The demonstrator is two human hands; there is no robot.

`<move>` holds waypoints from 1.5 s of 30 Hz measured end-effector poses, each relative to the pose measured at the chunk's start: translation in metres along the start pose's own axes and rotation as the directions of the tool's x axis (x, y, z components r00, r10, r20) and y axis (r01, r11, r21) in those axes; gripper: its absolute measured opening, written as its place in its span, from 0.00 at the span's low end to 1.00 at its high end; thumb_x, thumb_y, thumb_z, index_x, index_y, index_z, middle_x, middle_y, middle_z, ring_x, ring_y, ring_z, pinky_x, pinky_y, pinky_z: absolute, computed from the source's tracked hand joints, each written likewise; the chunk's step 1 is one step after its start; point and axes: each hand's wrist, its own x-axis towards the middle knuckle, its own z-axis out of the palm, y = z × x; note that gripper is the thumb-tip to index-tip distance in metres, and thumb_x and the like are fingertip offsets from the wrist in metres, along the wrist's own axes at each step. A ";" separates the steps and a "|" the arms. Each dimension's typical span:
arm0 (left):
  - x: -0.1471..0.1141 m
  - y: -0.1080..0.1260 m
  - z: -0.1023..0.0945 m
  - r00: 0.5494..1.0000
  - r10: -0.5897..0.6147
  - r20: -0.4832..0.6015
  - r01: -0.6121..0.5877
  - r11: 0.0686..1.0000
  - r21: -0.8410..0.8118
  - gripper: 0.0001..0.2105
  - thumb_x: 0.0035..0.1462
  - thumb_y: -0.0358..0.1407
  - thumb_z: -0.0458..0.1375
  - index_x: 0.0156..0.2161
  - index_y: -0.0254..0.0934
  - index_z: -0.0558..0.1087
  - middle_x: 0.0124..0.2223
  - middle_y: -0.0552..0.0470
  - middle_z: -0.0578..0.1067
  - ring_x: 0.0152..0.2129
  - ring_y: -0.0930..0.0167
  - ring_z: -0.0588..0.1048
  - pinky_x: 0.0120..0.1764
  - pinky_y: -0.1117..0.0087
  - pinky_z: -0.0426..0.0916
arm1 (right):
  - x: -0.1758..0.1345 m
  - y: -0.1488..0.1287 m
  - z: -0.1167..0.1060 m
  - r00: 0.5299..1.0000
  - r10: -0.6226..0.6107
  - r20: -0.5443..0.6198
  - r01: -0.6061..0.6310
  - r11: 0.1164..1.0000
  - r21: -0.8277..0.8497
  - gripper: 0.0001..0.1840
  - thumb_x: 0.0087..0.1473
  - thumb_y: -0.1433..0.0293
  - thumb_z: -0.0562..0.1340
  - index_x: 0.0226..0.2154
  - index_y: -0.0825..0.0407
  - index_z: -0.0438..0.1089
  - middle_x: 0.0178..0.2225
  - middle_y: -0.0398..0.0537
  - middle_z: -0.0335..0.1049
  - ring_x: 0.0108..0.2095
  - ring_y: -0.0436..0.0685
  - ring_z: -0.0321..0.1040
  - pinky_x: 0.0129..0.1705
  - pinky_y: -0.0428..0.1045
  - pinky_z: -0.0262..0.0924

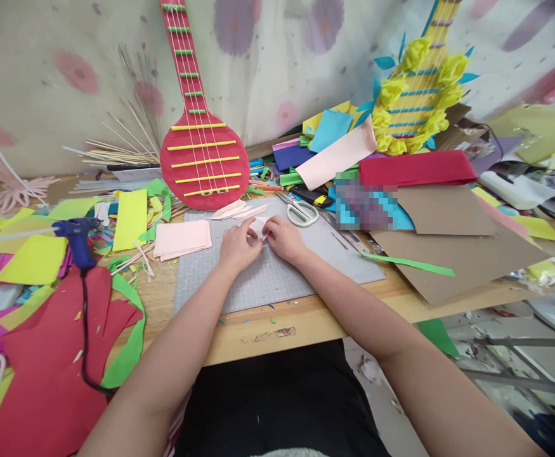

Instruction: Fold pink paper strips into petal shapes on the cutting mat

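Observation:
Over the grey cutting mat (pixel 306 279), my left hand (pixel 241 246) and my right hand (pixel 284 240) meet with fingers bent around a small pale pink piece of paper (pixel 258 224). Both hands pinch it, one at each side. Just behind lie several narrow pale pink paper pieces (pixel 232 209). A stack of pale pink paper rectangles (pixel 182 240) rests left of my left hand, partly on the mat. White-handled scissors (pixel 302 214) lie beyond my right hand.
A red paper lute (pixel 205 162) leans on the back wall; a yellow flowered one (pixel 415 101) stands right. A blue glue gun (pixel 80 244) sits left among paper scraps. Brown cardboard (pixel 458 260) and a green strip (pixel 410 263) lie right, by the table's front edge.

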 end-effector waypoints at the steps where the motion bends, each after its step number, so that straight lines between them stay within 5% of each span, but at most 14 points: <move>1: 0.000 -0.005 -0.003 1.000 0.009 -0.003 -0.009 1.000 -0.026 0.23 0.50 0.32 0.53 0.54 0.37 0.63 0.39 0.52 0.77 0.39 0.66 0.71 0.48 0.63 0.61 | 0.001 0.003 0.000 1.000 0.010 -0.011 -0.010 1.000 0.010 0.12 0.50 0.78 0.52 0.32 0.52 0.69 0.40 0.50 0.67 0.40 0.55 0.64 0.40 0.50 0.59; 8: 0.004 -0.025 -0.011 0.998 0.042 0.048 -0.039 0.997 -0.062 0.27 0.46 0.22 0.49 0.54 0.36 0.65 0.40 0.54 0.79 0.42 0.66 0.68 0.50 0.63 0.60 | 0.005 0.009 -0.006 0.999 -0.040 -0.030 0.037 0.994 -0.101 0.16 0.48 0.80 0.53 0.37 0.51 0.70 0.45 0.51 0.66 0.45 0.59 0.61 0.43 0.53 0.57; 13: 0.000 -0.020 -0.008 1.000 0.013 0.024 -0.011 0.998 -0.065 0.27 0.49 0.24 0.49 0.56 0.35 0.63 0.40 0.54 0.78 0.41 0.66 0.69 0.48 0.64 0.63 | -0.002 -0.006 -0.006 0.986 -0.144 0.089 0.149 0.987 -0.059 0.13 0.50 0.76 0.56 0.38 0.49 0.71 0.43 0.49 0.68 0.41 0.56 0.64 0.40 0.49 0.56; 21: 0.002 -0.022 -0.007 0.994 -0.109 0.001 0.109 0.989 -0.103 0.22 0.49 0.30 0.55 0.53 0.37 0.66 0.36 0.54 0.78 0.39 0.65 0.69 0.47 0.63 0.63 | 0.002 -0.003 -0.003 0.989 -0.018 0.150 -0.012 0.980 0.200 0.07 0.53 0.71 0.58 0.33 0.51 0.72 0.36 0.46 0.69 0.35 0.50 0.65 0.38 0.46 0.56; 28: 0.002 -0.022 -0.005 0.991 -0.136 0.002 0.135 0.987 -0.088 0.21 0.49 0.28 0.55 0.51 0.36 0.68 0.35 0.53 0.78 0.39 0.64 0.69 0.47 0.61 0.62 | 0.009 -0.008 0.006 0.973 0.196 0.118 -0.215 0.962 0.172 0.13 0.51 0.69 0.58 0.43 0.49 0.65 0.33 0.43 0.71 0.31 0.52 0.65 0.33 0.47 0.55; 37: 0.002 -0.020 -0.007 0.988 -0.156 0.005 0.155 0.983 -0.103 0.20 0.48 0.28 0.55 0.50 0.36 0.68 0.34 0.52 0.78 0.38 0.64 0.70 0.46 0.61 0.63 | 0.012 -0.013 0.007 0.959 0.268 0.097 -0.276 0.957 0.088 0.09 0.51 0.68 0.58 0.37 0.50 0.63 0.33 0.45 0.71 0.31 0.54 0.65 0.31 0.48 0.53; 45: 0.002 -0.017 -0.008 0.996 -0.085 0.025 0.085 0.996 -0.026 0.12 0.50 0.28 0.53 0.37 0.41 0.75 0.35 0.51 0.77 0.40 0.62 0.69 0.45 0.59 0.61 | 0.011 -0.018 0.003 0.969 0.223 0.108 -0.222 0.975 -0.025 0.07 0.54 0.66 0.56 0.35 0.50 0.67 0.39 0.47 0.68 0.36 0.53 0.65 0.32 0.47 0.54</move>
